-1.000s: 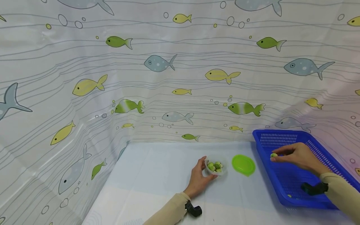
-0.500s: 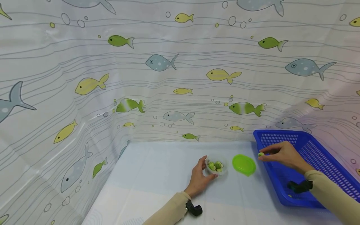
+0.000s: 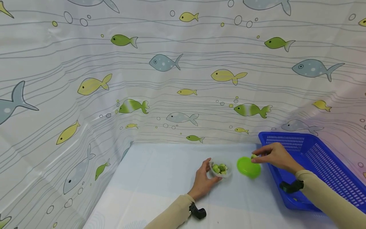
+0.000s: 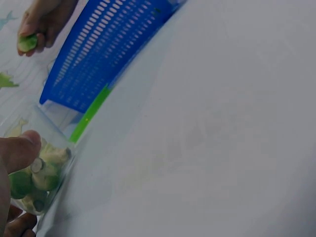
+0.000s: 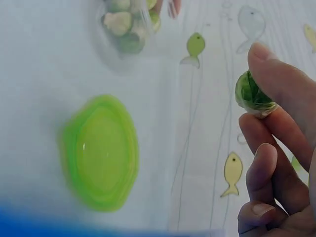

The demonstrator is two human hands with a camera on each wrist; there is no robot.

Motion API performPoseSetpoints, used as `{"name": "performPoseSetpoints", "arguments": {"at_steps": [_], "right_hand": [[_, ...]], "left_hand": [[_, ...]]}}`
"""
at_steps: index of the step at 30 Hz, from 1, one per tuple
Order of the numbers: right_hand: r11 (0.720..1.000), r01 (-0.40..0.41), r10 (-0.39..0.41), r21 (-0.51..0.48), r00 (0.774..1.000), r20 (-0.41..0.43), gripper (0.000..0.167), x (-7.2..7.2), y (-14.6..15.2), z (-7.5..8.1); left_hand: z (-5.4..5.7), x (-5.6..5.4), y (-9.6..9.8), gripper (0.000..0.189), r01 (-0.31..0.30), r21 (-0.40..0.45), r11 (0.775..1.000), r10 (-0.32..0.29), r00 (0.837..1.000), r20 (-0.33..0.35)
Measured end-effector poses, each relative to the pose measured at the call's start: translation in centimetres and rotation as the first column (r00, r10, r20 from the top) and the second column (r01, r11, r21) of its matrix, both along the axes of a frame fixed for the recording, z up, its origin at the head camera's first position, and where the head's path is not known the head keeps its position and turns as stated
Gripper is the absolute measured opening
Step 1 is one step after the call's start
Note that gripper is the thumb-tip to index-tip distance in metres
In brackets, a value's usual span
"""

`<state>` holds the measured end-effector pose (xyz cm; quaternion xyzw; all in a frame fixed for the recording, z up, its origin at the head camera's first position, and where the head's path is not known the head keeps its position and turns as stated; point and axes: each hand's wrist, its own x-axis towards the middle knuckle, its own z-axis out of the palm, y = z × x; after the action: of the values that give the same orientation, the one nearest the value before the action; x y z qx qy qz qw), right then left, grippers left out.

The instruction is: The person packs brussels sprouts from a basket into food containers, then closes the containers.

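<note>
A clear round plastic container [image 3: 228, 173] stands on the table with several Brussels sprouts [image 3: 219, 169] inside. My left hand [image 3: 202, 181] holds its left side, thumb at the near edge and fingers round the back; in the left wrist view the thumb [image 4: 24, 148] lies across its wall. My right hand [image 3: 275, 157] pinches a single Brussels sprout [image 5: 253, 94] between thumb and fingertips, raised above the green lid [image 3: 248, 168] in the head view. That lid lies flat on the table, right of the container and apart from it.
On the right stands a large blue slatted basket [image 3: 281, 190], its left rim near the lid, with a small green bit [image 3: 294, 199] inside at the near end. A fish-print curtain [image 3: 160, 95] hangs behind and at both sides of the white table [image 3: 148, 178].
My right hand has moved left with the Brussels sprout, from over the blue basket, across its rim, to above the green lid. My left hand stays on the container.
</note>
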<state>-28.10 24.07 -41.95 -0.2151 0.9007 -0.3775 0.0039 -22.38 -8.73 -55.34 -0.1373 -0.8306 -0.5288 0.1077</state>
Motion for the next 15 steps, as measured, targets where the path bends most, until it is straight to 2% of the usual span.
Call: {"name": "performPoseSetpoints", "arguments": {"at_steps": [15], "right_hand": [[0.998,-0.049,0.048,0.032,0.999,0.019,0.035,-1.3,-4.5,-1.3]], "left_hand": [[0.0,0.0,0.0,0.087,0.003,-0.007,1.000,-0.003,1.000,-0.012]]}}
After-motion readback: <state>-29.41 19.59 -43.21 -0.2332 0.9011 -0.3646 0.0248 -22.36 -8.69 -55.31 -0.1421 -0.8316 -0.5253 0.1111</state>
